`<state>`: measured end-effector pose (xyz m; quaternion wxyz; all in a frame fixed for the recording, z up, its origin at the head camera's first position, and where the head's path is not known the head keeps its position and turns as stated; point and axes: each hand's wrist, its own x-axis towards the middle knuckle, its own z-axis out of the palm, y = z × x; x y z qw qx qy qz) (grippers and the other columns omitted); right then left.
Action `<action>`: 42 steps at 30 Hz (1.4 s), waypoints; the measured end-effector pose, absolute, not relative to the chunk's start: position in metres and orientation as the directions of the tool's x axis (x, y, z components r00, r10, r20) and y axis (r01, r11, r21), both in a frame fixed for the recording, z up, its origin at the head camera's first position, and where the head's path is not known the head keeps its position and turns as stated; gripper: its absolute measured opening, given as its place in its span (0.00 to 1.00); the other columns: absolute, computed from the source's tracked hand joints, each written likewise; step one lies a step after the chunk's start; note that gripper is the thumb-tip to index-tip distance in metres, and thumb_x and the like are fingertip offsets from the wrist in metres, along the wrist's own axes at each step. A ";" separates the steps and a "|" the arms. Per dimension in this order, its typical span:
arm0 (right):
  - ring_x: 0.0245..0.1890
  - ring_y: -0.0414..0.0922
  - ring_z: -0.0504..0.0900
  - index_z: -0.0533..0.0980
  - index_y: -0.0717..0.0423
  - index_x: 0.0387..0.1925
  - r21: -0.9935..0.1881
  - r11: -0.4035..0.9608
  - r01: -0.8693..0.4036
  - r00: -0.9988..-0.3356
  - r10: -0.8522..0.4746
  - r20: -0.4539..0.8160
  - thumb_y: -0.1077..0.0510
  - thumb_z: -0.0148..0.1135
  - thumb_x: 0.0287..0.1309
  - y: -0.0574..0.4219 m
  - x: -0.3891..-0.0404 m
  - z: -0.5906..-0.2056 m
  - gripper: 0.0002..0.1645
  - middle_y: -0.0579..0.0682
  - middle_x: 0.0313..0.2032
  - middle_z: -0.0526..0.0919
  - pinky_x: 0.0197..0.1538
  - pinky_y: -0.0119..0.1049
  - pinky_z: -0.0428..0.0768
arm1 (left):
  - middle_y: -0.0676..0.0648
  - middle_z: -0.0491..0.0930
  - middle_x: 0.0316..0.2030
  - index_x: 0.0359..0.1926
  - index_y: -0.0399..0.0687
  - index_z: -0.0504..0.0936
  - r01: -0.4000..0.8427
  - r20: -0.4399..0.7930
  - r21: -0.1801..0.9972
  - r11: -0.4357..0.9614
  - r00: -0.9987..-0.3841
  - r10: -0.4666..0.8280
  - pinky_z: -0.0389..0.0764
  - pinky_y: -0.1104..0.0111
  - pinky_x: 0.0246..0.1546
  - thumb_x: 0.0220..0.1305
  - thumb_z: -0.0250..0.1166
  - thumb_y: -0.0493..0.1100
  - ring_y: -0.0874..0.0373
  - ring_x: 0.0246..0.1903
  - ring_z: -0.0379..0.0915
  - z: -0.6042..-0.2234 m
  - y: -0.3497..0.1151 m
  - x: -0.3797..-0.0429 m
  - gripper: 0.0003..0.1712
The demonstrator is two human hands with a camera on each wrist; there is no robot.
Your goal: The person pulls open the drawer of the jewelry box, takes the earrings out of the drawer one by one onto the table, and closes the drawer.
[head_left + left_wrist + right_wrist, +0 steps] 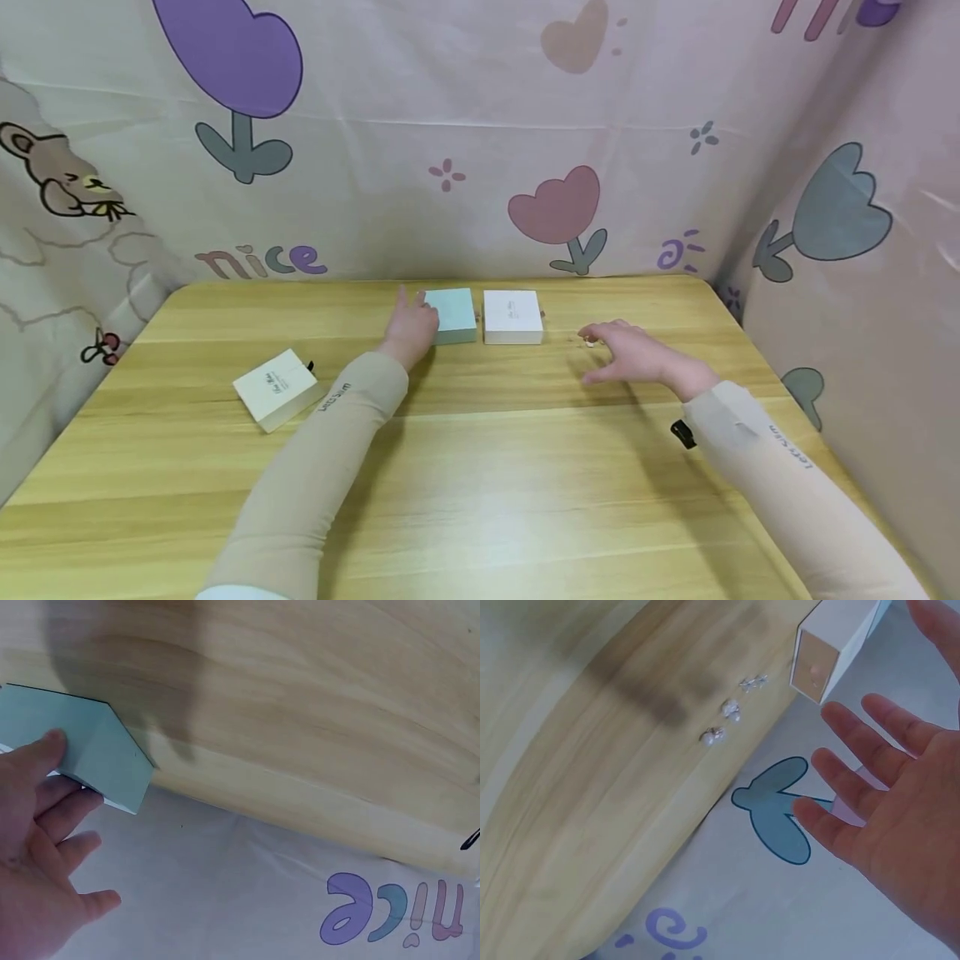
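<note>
At the back of the table sits a mint-green box [453, 312], its left side partly covered by my left hand [411, 327]. In the left wrist view the thumb [51, 746] lies across one face of this box and two fingertips curl at its edge; the other fingers stick out loosely. My right hand [633, 357] is held over the table farther right, fingers spread and nothing gripped. Beside it lie several small shiny ornaments with pearly beads [731, 710], partly hidden by the fingers in the head view.
A white box [512, 312] with lettering stands just right of the mint-green one. Nearer the front left, a cream box [277, 387] sits at an angle with a black ribbon tab. A printed cloth [420, 208] hangs behind the table's back edge.
</note>
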<state>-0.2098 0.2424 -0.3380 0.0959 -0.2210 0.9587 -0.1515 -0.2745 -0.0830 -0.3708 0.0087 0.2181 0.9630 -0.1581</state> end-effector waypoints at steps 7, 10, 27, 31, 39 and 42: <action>0.58 0.61 0.69 0.66 0.65 0.61 -0.323 0.862 -0.390 -0.880 -0.452 -0.145 0.48 0.69 0.48 0.247 -0.208 -0.342 0.43 0.63 0.57 0.74 0.61 0.59 0.65 | 0.37 0.52 0.71 0.70 0.35 0.53 0.401 -0.226 -0.109 0.910 -0.901 0.370 0.35 0.39 0.67 0.65 0.56 0.57 0.40 0.72 0.37 -0.362 -0.091 -0.262 0.43; 0.57 0.61 0.70 0.67 0.65 0.60 -0.322 0.860 -0.395 -0.885 -0.451 -0.119 0.47 0.69 0.47 0.249 -0.208 -0.342 0.43 0.62 0.55 0.76 0.60 0.61 0.64 | 0.33 0.37 0.72 0.72 0.33 0.40 0.306 -0.278 0.065 0.950 -0.909 0.312 0.28 0.37 0.65 0.58 0.59 0.65 0.35 0.71 0.28 -0.352 -0.103 -0.255 0.59; 0.58 0.62 0.69 0.68 0.64 0.59 -0.336 0.836 -0.434 -0.866 -0.490 -0.102 0.47 0.69 0.47 0.244 -0.217 -0.352 0.41 0.62 0.57 0.75 0.61 0.61 0.62 | 0.13 0.24 0.61 0.61 0.08 0.31 -0.388 -0.568 -0.095 0.917 -0.735 -0.370 0.60 0.45 0.64 0.32 0.77 0.36 0.24 0.61 0.54 -0.318 -0.199 -0.219 0.72; 0.57 0.62 0.69 0.69 0.64 0.59 -0.339 0.833 -0.437 -0.865 -0.493 -0.097 0.48 0.69 0.47 0.243 -0.217 -0.353 0.40 0.62 0.56 0.75 0.60 0.61 0.62 | 0.12 0.19 0.59 0.61 0.08 0.39 -0.339 -0.550 -0.032 0.940 -0.779 -0.300 0.70 0.50 0.58 0.35 0.75 0.34 0.28 0.53 0.67 -0.318 -0.199 -0.213 0.64; 0.59 0.62 0.68 0.69 0.64 0.59 -0.334 0.832 -0.442 -0.858 -0.502 -0.114 0.47 0.68 0.48 0.242 -0.217 -0.358 0.40 0.62 0.58 0.74 0.62 0.61 0.61 | 0.31 0.71 0.58 0.31 0.39 0.82 0.069 -0.500 -0.092 0.993 -0.866 0.014 0.23 0.30 0.57 0.41 0.76 0.52 0.27 0.60 0.59 -0.320 -0.189 -0.220 0.22; 0.59 0.63 0.68 0.69 0.64 0.59 -0.339 0.830 -0.444 -0.856 -0.504 -0.113 0.47 0.68 0.48 0.241 -0.216 -0.359 0.40 0.63 0.59 0.73 0.62 0.61 0.62 | 0.34 0.77 0.52 0.28 0.40 0.81 0.106 -0.478 -0.072 0.992 -0.876 0.059 0.25 0.28 0.56 0.42 0.75 0.54 0.36 0.53 0.72 -0.323 -0.183 -0.223 0.23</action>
